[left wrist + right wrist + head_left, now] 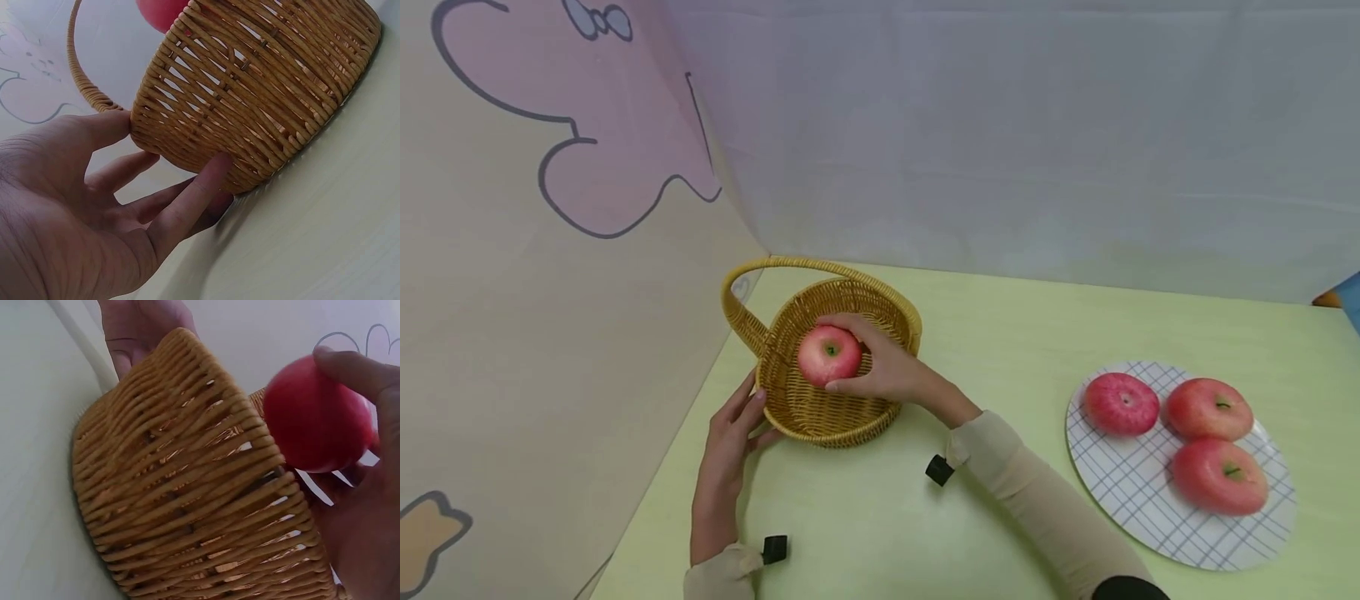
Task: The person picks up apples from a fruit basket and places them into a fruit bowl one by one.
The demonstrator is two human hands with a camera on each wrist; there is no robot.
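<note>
A yellow-brown wicker basket [827, 429] with an arched handle [820, 265] stands on the table. Over its opening, my right hand [883, 362] grips a pink-red apple [830, 356], thumb on one side and fingers on the other. In the right wrist view this apple [315, 415] is held just above the basket rim [262, 444]. My left hand [730, 433] touches the basket's left side from outside. The left wrist view has its thumb at the rim and its nearly straight fingers [187, 209] against the woven wall [250, 112].
To the right lies a white plate with a blue grid [1138, 500]. It bears a deep pink apple [1122, 404] and two more red apples, one behind [1208, 408] and one in front [1219, 477]. A pale wall with cartoon drawings [602, 167] borders the table's left side.
</note>
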